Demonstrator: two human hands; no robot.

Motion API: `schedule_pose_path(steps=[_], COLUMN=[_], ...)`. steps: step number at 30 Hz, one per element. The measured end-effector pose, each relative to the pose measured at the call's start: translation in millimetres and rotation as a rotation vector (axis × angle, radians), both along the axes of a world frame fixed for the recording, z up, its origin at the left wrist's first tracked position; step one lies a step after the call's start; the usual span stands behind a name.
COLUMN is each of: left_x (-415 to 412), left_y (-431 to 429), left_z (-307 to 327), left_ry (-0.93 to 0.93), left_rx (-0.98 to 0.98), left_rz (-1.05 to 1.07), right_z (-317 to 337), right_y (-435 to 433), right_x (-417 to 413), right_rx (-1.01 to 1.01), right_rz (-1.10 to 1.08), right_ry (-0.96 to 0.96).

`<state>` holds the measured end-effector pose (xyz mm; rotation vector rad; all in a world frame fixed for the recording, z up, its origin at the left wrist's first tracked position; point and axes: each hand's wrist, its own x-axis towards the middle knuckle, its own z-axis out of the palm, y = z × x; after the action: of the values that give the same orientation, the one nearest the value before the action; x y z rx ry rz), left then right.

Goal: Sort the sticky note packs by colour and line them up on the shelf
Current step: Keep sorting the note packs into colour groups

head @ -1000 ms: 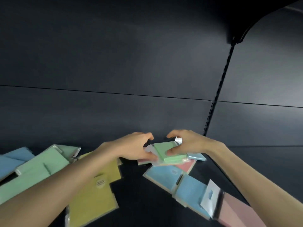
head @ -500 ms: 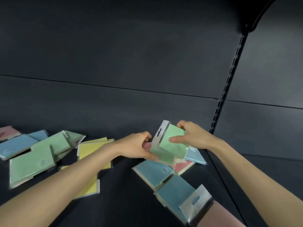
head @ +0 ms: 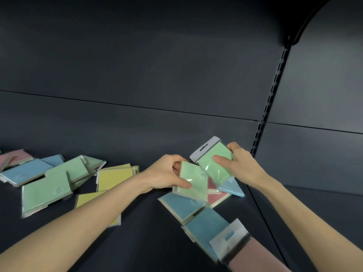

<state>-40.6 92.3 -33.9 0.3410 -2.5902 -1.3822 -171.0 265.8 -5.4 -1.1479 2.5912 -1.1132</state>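
A: What are the hands doing right now?

B: Each one is gripping a green pack. The left hand (head: 167, 173) is pinching the plain green pack (head: 193, 180), with the thumb lying across its face and the fingers curling behind. The right hand (head: 241, 165) is clamping the tabbed green pack (head: 214, 163), thumb on the front, fingers wrapping the far edge. The two packs are overlapping in view between the hands, held up off the shelf (head: 147, 242). I cannot tell whether they are touching.

A: And what is lying underneath?

B: Just below both hands, a pink pack (head: 217, 196) and some blue packs (head: 182, 206) are lying jumbled, one over another. Well out beyond the left hand, past the forearm, the green pile (head: 47, 190) is sitting loose. The yellow packs (head: 115, 176) are lying between that pile and the hand.

A: What could be going wrong from here?

B: The wrappers are looking glossy, so I am guessing they are slippery. With little more than a thumb pressing on each, a pack could be sliding out while travelling across. A left forearm sweeping low could be dragging the yellow packs askew. Greens landing crooked on that loose pile could be knocking it further apart, and nothing is lined up yet.
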Motion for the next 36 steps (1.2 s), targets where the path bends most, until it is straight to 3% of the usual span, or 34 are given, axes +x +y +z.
schedule_pose_path(steps=[7,18,25,31,33,36], left_x=[54,173,256,264,258,255], left_y=[1,-69,-148,-183,-184,-188], left_z=[14,31,13,-4,-10,-20], left_ry=[0.31,0.423,0.315,0.074,-0.004,-0.036], left_rx=[0.078,-0.012,0.065,0.227,0.149,-0.147], left_rz=[0.216,0.554,0.593,0.409,0.34,0.27], right_z=[4,28,12,-2,-5,-7], right_y=[-13,-106,-184,-215,-215,-215], right_x=[34,134,216,254,257,260], right_rx=[-0.366,-0.435,-0.332,-0.264,-0.232,-0.208], right_rz=[0.09,0.318,0.293,0.172,0.145,0.112], right_ry=[-0.107,-0.08,-0.091,-0.061,-0.077,-0.083])
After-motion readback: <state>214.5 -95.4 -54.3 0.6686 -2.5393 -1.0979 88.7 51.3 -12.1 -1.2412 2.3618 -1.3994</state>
